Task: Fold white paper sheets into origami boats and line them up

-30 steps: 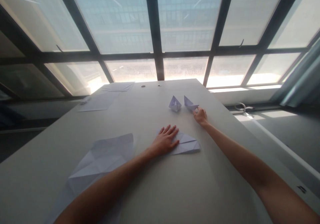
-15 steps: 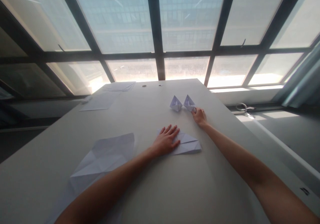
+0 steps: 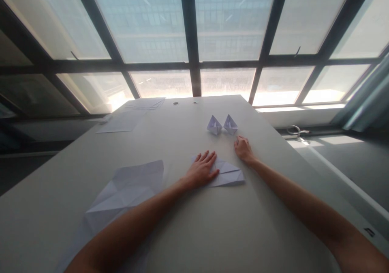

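Fingers of the left hand [image 3: 202,170] lie spread and flat, gripping nothing, while those of the right hand [image 3: 243,147] are loosely curled; how far they close is too small to tell, but no paper shows in them. Behind everything rises the window [image 3: 227,25], and the white table [image 3: 194,232] runs up towards it. On the table a creased sheet [image 3: 133,185] is partly hidden by the left forearm [image 3: 142,210], and flat papers [image 3: 120,123] rest at the far left. Next in size comes the folded paper [image 3: 227,173], its right part showing from under the left hand, where it has stayed. Smallest are the left boat [image 3: 214,126] and the right boat [image 3: 230,125], upright side by side beyond the hands. A second ago the right boat sat turned sideways at the right fingertips; now it faces like its neighbour, and the right hand has drawn back just beside it. I judge that boat settled, standing unaided, leaving the right hand free.
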`<state>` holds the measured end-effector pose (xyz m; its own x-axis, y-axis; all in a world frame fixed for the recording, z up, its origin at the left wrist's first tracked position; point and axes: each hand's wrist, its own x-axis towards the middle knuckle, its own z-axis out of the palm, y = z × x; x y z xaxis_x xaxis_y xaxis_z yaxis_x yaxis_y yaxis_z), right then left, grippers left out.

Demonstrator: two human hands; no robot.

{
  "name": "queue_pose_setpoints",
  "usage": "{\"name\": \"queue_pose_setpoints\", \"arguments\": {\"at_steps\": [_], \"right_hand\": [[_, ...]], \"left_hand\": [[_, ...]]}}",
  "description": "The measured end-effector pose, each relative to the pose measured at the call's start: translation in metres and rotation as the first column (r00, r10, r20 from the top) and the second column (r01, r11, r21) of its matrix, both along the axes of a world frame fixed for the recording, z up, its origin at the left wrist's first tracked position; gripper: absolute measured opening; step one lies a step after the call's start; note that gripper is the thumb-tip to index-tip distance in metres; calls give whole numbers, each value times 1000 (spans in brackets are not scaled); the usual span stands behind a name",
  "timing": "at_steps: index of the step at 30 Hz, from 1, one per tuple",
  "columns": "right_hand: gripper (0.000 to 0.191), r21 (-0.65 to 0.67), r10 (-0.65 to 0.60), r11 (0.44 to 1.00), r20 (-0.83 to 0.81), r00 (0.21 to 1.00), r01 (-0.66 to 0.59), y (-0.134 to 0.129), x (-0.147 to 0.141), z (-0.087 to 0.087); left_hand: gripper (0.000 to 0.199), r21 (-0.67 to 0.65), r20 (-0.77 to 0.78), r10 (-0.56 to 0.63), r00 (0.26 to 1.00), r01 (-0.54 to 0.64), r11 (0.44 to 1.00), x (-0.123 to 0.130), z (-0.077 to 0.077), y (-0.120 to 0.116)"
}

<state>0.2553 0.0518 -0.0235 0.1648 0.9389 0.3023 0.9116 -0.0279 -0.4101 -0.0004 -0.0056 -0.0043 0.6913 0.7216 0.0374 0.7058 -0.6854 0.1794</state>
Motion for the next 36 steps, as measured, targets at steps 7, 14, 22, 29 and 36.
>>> {"name": "queue_pose_setpoints", "arguments": {"at_steps": [7,14,22,29,36], "right_hand": [[52,-76,369,927,29,929,-366,-53,-43,0],[56,-189,421,900,142,896,-393,-70,-52,0],[56,-184,336,933,127,933,-310,-75,-43,-2],[54,-171,334,935,127,934,-311,-76,-46,1],[59,-128,503,863,144,852,-488,-85,-57,7]], "left_hand": [[67,0,-6,-18,1000,18,1000,1,0,0],[66,-7,-3,2,1000,-2,1000,2,0,1],[75,32,18,129,992,-129,991,-2,-4,7],[59,15,4,-72,997,72,997,-1,4,4],[63,-2,1,-86,996,86,996,0,4,3]]}}
